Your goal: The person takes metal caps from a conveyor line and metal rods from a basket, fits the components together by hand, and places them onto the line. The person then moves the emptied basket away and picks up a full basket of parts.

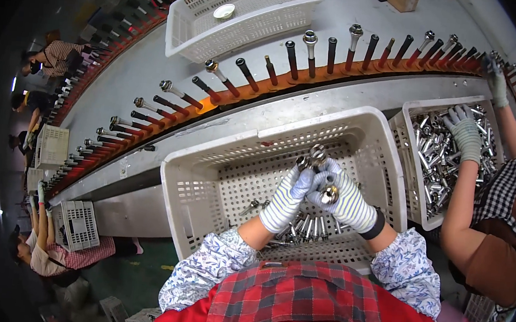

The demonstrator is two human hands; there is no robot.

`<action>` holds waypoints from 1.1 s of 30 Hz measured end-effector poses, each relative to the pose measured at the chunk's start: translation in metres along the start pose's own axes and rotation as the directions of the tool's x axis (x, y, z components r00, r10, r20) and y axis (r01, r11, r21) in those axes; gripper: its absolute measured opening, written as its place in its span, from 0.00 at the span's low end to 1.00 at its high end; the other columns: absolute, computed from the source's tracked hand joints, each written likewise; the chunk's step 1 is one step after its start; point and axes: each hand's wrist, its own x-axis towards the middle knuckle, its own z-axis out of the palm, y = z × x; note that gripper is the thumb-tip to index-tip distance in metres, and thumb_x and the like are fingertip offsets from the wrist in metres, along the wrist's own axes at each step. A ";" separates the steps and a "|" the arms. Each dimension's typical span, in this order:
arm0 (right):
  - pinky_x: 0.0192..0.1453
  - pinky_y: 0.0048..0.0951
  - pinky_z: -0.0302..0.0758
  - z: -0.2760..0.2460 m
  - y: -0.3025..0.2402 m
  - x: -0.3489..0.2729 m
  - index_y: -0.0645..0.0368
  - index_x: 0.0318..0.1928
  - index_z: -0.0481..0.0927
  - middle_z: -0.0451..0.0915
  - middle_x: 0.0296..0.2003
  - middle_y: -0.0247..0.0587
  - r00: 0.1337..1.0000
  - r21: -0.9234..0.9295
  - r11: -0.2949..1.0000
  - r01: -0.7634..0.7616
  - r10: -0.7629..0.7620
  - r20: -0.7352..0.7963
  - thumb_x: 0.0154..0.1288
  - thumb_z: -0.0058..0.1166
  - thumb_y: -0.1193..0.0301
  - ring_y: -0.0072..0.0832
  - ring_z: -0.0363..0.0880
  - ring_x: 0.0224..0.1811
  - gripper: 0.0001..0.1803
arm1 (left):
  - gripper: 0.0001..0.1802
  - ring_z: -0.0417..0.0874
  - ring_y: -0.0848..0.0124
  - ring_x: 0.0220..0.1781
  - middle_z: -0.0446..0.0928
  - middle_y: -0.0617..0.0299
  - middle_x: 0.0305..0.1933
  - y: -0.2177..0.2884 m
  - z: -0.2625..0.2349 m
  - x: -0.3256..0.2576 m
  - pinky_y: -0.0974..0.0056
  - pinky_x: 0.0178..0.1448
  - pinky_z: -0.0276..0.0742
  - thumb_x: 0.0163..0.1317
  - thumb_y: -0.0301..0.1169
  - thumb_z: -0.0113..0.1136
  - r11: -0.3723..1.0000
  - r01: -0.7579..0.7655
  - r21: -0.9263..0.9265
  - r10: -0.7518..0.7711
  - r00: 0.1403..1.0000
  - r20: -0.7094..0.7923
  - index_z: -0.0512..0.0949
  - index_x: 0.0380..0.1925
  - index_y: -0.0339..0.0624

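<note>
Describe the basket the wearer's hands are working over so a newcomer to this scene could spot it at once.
Start at the long curved orange rail of upright pegs crossing the bench. Just below its middle sits a white perforated plastic basket, under the gloved left hand and right hand. Unlike the co-worker's basket to its right, heaped with shiny metal parts, this one is nearly empty.

Grey metal bench (313,107) with white slatted crates (387,173) and an orange peg conveyor (259,86).
</note>
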 end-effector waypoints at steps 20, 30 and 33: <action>0.54 0.33 0.71 -0.014 0.009 0.022 0.57 0.39 0.77 0.74 0.43 0.42 0.998 -0.125 0.992 -0.022 0.016 -0.053 0.50 0.58 0.74 0.35 0.74 0.47 0.13 | 0.07 0.77 0.72 0.42 0.78 0.60 0.39 0.175 -0.218 0.142 0.67 0.54 0.71 0.61 0.23 0.54 0.572 -0.558 0.601 0.741 0.666 -0.087 0.74 0.40 0.40; 0.50 0.29 0.72 -0.001 0.009 0.024 0.59 0.38 0.77 0.72 0.44 0.43 0.994 -0.043 0.994 0.097 -0.094 0.060 0.52 0.53 0.81 0.31 0.74 0.45 0.11 | 0.27 0.70 0.64 0.57 0.69 0.52 0.57 0.095 -0.086 0.012 0.62 0.60 0.66 0.61 0.37 0.55 0.730 -0.210 0.650 0.406 0.898 -0.167 0.65 0.57 0.37; 0.52 0.32 0.71 0.017 0.003 0.014 0.60 0.41 0.75 0.72 0.44 0.46 0.971 -0.065 0.984 0.165 -0.151 0.183 0.49 0.44 0.86 0.37 0.74 0.45 0.18 | 0.24 0.74 0.65 0.52 0.73 0.55 0.52 0.053 -0.039 -0.009 0.63 0.57 0.70 0.60 0.36 0.57 0.681 -0.226 0.696 0.117 0.972 0.202 0.69 0.55 0.39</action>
